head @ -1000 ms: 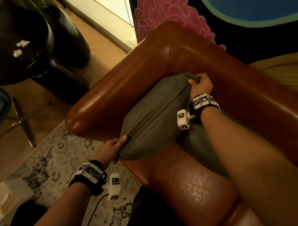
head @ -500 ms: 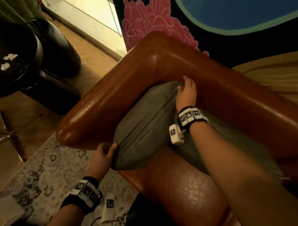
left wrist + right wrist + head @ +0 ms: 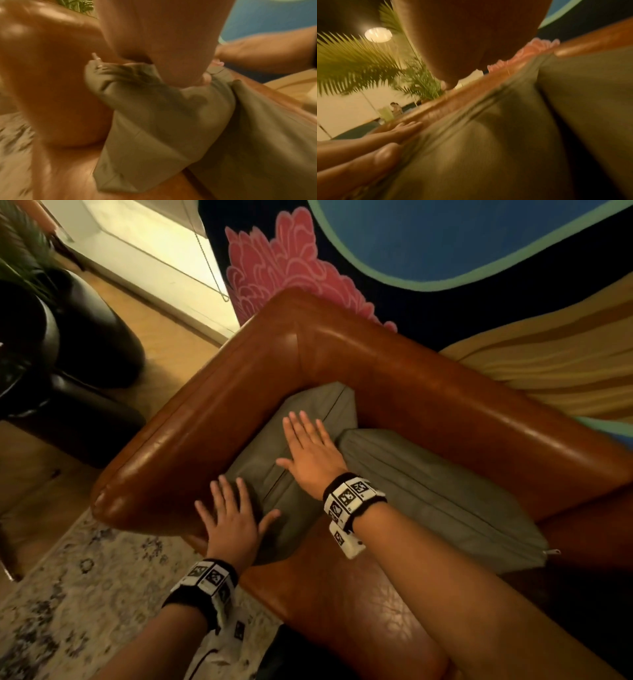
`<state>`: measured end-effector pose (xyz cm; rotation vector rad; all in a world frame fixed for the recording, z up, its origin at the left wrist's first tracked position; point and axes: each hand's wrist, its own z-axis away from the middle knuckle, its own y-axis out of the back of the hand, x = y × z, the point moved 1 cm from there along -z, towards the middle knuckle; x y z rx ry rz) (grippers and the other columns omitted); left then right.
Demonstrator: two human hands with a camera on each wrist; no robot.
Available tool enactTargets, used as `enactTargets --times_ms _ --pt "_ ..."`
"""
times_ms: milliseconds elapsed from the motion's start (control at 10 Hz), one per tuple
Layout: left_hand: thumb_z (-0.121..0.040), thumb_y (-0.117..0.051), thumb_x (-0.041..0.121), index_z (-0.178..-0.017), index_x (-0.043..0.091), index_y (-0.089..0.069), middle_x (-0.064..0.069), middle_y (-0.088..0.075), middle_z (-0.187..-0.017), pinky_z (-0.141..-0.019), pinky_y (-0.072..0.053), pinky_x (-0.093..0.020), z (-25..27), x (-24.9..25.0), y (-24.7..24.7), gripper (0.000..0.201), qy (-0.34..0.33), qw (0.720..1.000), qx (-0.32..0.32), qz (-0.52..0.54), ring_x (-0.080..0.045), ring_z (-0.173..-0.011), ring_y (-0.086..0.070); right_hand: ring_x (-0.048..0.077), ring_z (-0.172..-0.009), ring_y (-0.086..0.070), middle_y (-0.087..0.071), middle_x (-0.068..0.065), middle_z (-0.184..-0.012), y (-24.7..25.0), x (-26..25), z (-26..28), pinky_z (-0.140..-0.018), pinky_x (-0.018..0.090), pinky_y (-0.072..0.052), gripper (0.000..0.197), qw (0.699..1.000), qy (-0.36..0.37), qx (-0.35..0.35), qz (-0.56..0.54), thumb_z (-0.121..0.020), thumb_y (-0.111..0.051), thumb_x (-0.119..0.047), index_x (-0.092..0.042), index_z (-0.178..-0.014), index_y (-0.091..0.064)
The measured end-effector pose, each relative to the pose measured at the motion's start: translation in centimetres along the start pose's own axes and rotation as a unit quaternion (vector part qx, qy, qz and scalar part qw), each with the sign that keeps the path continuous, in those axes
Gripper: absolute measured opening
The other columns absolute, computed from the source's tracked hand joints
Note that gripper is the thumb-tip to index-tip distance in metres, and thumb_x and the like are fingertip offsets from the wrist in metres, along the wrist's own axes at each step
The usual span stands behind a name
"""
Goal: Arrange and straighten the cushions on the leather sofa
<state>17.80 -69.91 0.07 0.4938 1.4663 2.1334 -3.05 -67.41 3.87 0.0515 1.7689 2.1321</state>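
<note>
Two grey-green cushions lie in the corner of the brown leather sofa (image 3: 428, 392). The left cushion (image 3: 274, 477) leans against the sofa's armrest (image 3: 178, 453); the right cushion (image 3: 445, 498) lies along the backrest. My left hand (image 3: 229, 515) presses flat, fingers spread, on the near end of the left cushion (image 3: 154, 121). My right hand (image 3: 308, 446) lies flat with straight fingers on the same cushion's top, near the seam. In the right wrist view the cushion (image 3: 488, 148) fills the frame, blurred, with the left hand (image 3: 399, 131) at its edge.
A patterned rug (image 3: 68, 594) covers the floor beside the armrest. Dark round furniture and a plant (image 3: 51, 344) stand at the left. A yellow blanket (image 3: 548, 364) hangs over the backrest at the right, with a painted wall behind the sofa.
Both hands have let go of the left cushion's ends and now press flat on it. The cushion has settled lower into the sofa corner against the armrest.
</note>
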Motion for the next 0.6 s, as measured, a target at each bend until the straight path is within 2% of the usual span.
enactTargets --times_ms 100,200,300,400,500,600 --pt "-0.099 -0.019 0.06 -0.159 0.011 -0.017 -0.014 -0.011 -0.168 -0.121 0.002 -0.062 -1.1 3.8 2.4 0.077 -0.166 0.984 0.049 -0.028 -0.033 -0.155 -0.005 0.022 -0.156 0.008 0.003 0.005 -0.169 2.4 3.0 4.0 -0.127 0.044 0.003 0.074 0.992 -0.089 0.079 -0.044 -0.104 -0.026 -0.051 -0.012 -0.161 -0.001" --pt "-0.101 -0.023 0.052 -0.157 0.011 -0.026 -0.008 -0.018 -0.167 -0.122 -0.014 -0.061 -3.3 9.8 4.4 0.07 -0.309 0.946 0.058 -0.072 -0.029 -0.155 -0.012 0.029 -0.156 0.003 -0.001 0.01 -0.169 0.7 7.9 10.5 -0.126 0.049 -0.001 0.075 0.96 -0.255 0.097 -0.061 -0.103 -0.022 -0.055 -0.012 -0.161 -0.005" --pt "-0.101 -0.017 0.061 -0.16 0.017 -0.017 -0.005 -0.012 -0.168 -0.121 -0.012 -0.063 -5.6 14.6 5.0 0.074 -0.384 0.912 0.024 -0.144 -0.029 -0.155 -0.01 0.034 -0.155 -0.001 -0.003 0.011 -0.168 -2.0 12.3 17.7 -0.122 0.054 0.005 0.076 0.926 -0.364 0.094 -0.043 -0.102 -0.021 -0.059 -0.013 -0.161 -0.008" --pt "-0.083 0.017 0.075 -0.16 0.029 0.003 0.006 0.004 -0.169 -0.117 0.007 -0.065 -8.8 14.5 4.6 0.09 -0.358 0.913 -0.004 -0.195 -0.029 -0.156 0.003 0.034 -0.155 0.007 0.004 0.012 -0.168 -5.0 16.9 24.8 -0.122 0.059 0.005 0.089 0.863 -0.499 0.008 -0.072 -0.089 0.003 -0.068 -0.017 -0.162 -0.002" --pt "-0.074 0.017 0.076 -0.151 0.036 0.025 0.015 0.02 -0.165 -0.112 0.018 -0.067 -10.6 13.7 5.0 0.088 -0.353 0.894 -0.031 -0.272 -0.029 -0.149 0.029 0.036 -0.155 0.005 0.003 0.013 -0.168 -6.9 19.9 29.9 -0.124 0.055 -0.003 0.103 0.839 -0.536 -0.051 -0.08 -0.077 0.012 -0.071 -0.014 -0.162 0.0" --pt "-0.073 0.015 0.08 -0.149 0.035 0.028 0.008 0.029 -0.161 -0.104 0.031 -0.064 -10.7 13.6 6.3 0.09 -0.324 0.902 -0.032 -0.284 -0.026 -0.132 0.053 0.033 -0.155 0.007 0.004 0.013 -0.168 -5.1 20.7 31.7 -0.125 0.05 -0.003 0.093 0.832 -0.534 -0.016 -0.148 -0.088 -0.003 -0.069 -0.012 -0.161 0.004"
